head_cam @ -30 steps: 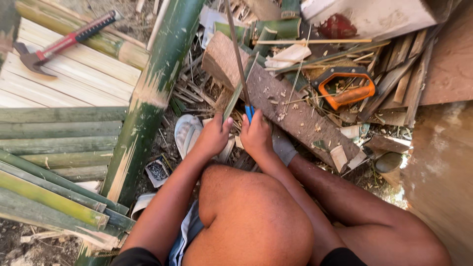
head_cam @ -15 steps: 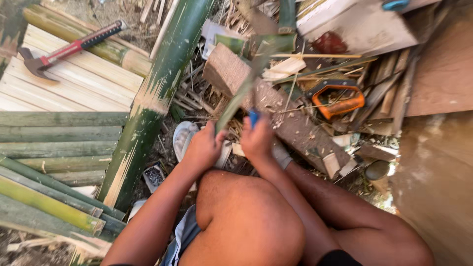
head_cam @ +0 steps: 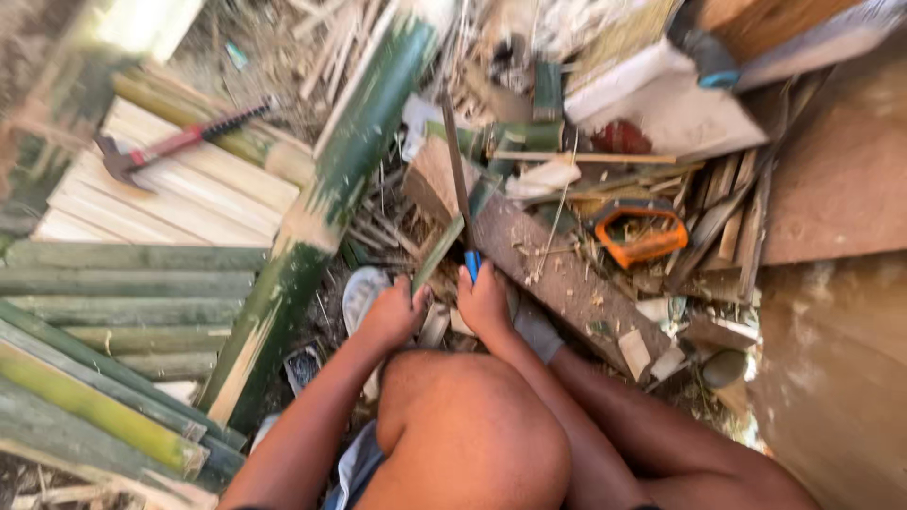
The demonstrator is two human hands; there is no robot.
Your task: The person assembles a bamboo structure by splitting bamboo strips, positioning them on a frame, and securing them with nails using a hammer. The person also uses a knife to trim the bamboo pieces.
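Observation:
My left hand [head_cam: 392, 316] grips the near end of a thin green bamboo strip [head_cam: 444, 244] that slants up to the right over a wooden block [head_cam: 557, 274]. My right hand [head_cam: 484, 304] is closed on the blue handle of a long dark blade [head_cam: 455, 165], which stands nearly upright against the strip above the block. Both hands sit just past my bare knee [head_cam: 463, 434]. The picture is blurred.
A thick green bamboo pole [head_cam: 316, 217] runs diagonally at left. A hammer with a red handle [head_cam: 175, 142] lies on pale split slats [head_cam: 179, 194]. Green bamboo slats [head_cam: 104, 321] are stacked at lower left. An orange saw handle [head_cam: 642, 231] and wood scraps lie at right.
The blade has swung from a lean to nearly upright over the strip. My hands have stayed at the block. The camera has shifted and the view has blurred.

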